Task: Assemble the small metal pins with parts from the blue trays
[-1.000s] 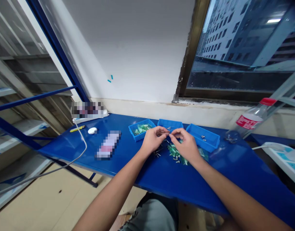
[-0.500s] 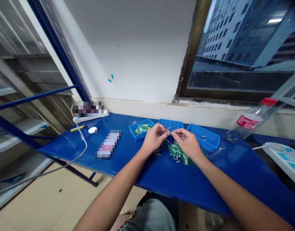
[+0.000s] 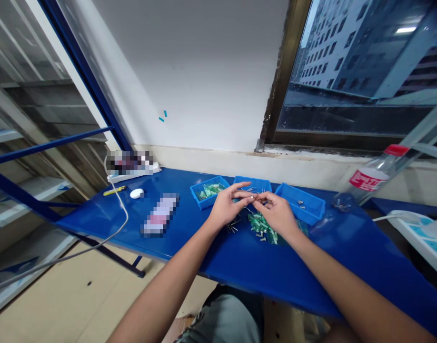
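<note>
My left hand [image 3: 227, 206] and my right hand [image 3: 275, 213] meet over a blue table [image 3: 240, 257], fingertips touching around a small metal part [image 3: 252, 196] pinched between them. The left forefinger is stretched out above the pinch. Under the right hand lies a heap of small green parts [image 3: 263, 227]. Loose metal pins [image 3: 233, 226] lie beneath the left hand. Behind the hands stand three blue trays: the left tray [image 3: 208, 191] holds green parts, the middle tray [image 3: 253, 183] is mostly hidden, and the right tray [image 3: 301, 202] holds a few metal bits.
A clear plastic bottle [image 3: 368, 178] with a red cap leans at the right. A white power strip [image 3: 418, 233] sits at the far right. At the left lie a blurred flat object [image 3: 159, 214], a white round item [image 3: 136, 193], a yellow pen [image 3: 114, 191] and a cable [image 3: 107, 236].
The hands drew slightly apart half a second ago and have now come together again, fingertips meeting. My left forefinger has lifted and stretched out.
</note>
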A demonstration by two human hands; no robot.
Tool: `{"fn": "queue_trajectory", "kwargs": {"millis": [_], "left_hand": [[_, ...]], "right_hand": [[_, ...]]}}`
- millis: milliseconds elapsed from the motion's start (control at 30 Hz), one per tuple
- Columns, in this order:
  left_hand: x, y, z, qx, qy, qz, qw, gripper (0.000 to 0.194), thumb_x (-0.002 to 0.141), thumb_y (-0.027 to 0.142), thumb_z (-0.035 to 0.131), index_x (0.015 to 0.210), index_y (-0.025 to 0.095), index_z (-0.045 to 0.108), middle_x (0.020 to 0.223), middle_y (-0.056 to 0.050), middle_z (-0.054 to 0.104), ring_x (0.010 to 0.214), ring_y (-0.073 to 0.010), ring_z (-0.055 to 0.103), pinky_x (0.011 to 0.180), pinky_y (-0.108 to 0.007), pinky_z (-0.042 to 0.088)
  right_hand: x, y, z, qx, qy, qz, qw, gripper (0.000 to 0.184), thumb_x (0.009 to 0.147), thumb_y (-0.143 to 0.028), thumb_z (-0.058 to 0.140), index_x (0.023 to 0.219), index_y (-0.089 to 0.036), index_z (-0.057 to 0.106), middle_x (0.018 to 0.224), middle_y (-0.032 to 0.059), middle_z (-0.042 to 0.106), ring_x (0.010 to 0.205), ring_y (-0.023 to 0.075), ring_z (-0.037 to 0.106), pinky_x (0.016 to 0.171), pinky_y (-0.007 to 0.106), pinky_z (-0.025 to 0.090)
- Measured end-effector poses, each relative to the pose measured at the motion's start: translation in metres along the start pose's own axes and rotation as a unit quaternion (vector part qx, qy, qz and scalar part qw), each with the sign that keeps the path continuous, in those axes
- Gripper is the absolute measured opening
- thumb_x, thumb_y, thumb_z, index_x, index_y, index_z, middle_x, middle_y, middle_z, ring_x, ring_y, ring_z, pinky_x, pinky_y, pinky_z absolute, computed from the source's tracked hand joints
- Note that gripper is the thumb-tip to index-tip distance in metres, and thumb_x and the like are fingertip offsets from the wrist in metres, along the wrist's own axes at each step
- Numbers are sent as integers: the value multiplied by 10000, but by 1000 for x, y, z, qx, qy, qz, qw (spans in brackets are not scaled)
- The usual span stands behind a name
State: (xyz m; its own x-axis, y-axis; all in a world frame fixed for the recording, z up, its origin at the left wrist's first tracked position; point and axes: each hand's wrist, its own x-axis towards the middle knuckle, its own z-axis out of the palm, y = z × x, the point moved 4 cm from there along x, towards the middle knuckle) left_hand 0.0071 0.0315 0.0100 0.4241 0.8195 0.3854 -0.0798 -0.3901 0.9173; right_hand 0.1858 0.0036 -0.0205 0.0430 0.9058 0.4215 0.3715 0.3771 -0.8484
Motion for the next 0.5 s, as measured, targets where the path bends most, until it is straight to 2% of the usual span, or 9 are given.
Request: {"fn": "queue_trajectory", "kwargs": {"millis": [167, 267, 367, 500], "left_hand": [[-1, 3, 3, -1, -23, 15, 1000, 521, 922, 312, 779, 1398, 177, 617, 1184, -138, 797, 1141, -280, 757, 1046, -467, 578], [-2, 3, 0, 29, 14, 20, 999, 446, 958, 330, 732, 1365, 180, 630, 1249, -147, 772, 1150, -275, 749, 1016, -443, 589], [-1, -1, -6, 71, 63, 13, 995, 343, 1000, 356, 667, 1295, 182, 662, 1172, -128, 793, 1121, -262, 755, 1005, -423, 581], [0, -8, -15, 78, 115, 1, 990, 334, 1034, 403, 598, 1272, 178, 661, 1102, -115, 802, 1053, -247, 765, 954, -386, 584]], "right_hand": [[-1, -3, -1, -8, 0, -6, 1000, 267, 914, -471, 703, 955, -218, 778, 966, 69, 775, 836, 239, 733, 715, 335, 574], [0, -4, -3, 1, 7, 16, 1000, 338, 948, -538, 663, 979, -222, 780, 948, 72, 780, 819, 237, 738, 715, 337, 573], [2, -3, -7, 10, 12, 42, 999, 407, 983, -593, 597, 1029, -224, 763, 929, 73, 779, 799, 225, 731, 668, 313, 549], [8, -3, -10, -4, -6, 51, 999, 453, 999, -625, 545, 1035, -224, 753, 891, 64, 761, 737, 200, 688, 596, 285, 499]]}}
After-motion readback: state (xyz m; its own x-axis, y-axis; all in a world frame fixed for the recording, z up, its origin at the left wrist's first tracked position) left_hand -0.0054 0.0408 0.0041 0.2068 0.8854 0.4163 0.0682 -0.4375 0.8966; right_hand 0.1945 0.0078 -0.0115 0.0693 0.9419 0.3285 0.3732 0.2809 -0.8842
